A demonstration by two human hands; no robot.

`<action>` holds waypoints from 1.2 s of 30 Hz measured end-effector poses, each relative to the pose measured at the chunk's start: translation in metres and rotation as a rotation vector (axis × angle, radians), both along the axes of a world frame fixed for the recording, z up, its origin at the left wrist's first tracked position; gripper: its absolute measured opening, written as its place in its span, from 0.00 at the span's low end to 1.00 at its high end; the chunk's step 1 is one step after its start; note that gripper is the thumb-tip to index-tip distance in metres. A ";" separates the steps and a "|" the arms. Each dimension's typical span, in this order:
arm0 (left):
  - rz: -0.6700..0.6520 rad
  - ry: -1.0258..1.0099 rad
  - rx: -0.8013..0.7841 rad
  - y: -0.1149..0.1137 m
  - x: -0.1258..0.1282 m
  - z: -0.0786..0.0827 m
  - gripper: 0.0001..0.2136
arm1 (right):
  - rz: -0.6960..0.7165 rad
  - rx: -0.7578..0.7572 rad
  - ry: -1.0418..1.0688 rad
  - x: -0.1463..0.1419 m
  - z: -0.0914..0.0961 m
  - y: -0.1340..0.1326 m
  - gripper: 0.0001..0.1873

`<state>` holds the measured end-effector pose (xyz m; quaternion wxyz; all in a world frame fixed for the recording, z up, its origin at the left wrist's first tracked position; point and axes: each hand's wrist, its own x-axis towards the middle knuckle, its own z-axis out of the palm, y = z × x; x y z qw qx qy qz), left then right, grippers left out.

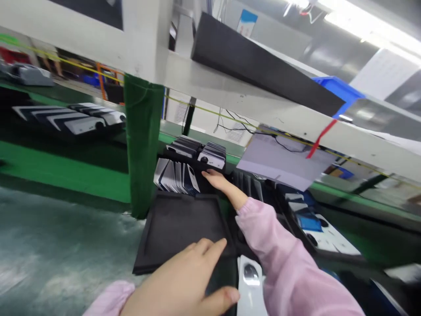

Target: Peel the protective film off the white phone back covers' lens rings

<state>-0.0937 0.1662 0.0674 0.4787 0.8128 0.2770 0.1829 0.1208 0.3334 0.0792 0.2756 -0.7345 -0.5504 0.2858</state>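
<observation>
My left hand [182, 276] is in the foreground with fingers stretched and thumb apart, holding nothing. It is over the near edge of a black tray [187, 228], beside a white panel [251, 285] with a round black camera opening, like a phone back cover. Further off, my right hand [215, 179] reaches forward with extended fingers, and nothing shows in it. Just left of it stands a fanned row of white and dark panels [176, 175]. Beyond its fingertips is a stack of similar panels [212, 156], with another stack [183, 146] next to it.
A white shelf beam [263, 103] crosses above my arms, with a red strip [320, 140] and a grey sheet [283, 158] hanging from it. A green-wrapped post [143, 140] stands left. More panels [332, 235] lie to the right, and others [75, 120] at far left.
</observation>
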 end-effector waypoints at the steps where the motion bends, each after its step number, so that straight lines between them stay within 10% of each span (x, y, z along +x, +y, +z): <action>1: -0.005 0.038 -0.017 -0.003 -0.003 0.003 0.34 | 0.003 0.013 -0.029 0.011 0.006 -0.024 0.19; 7: 0.142 0.024 0.060 -0.005 -0.014 -0.020 0.32 | -0.126 0.007 -0.196 0.093 0.021 -0.217 0.18; 13: 0.096 0.266 0.141 -0.018 0.019 -0.024 0.26 | -0.386 -0.301 -0.315 0.121 -0.052 -0.348 0.10; 19: -0.135 0.547 0.177 -0.058 0.096 -0.031 0.15 | -0.371 -0.416 -0.233 0.092 -0.100 -0.377 0.16; 28: 0.219 0.553 0.429 -0.103 0.156 -0.119 0.32 | -0.418 -0.486 -0.041 0.104 -0.124 -0.388 0.20; 36: 0.123 0.451 0.752 -0.148 0.175 -0.176 0.30 | -0.404 -0.439 0.460 0.133 -0.141 -0.386 0.18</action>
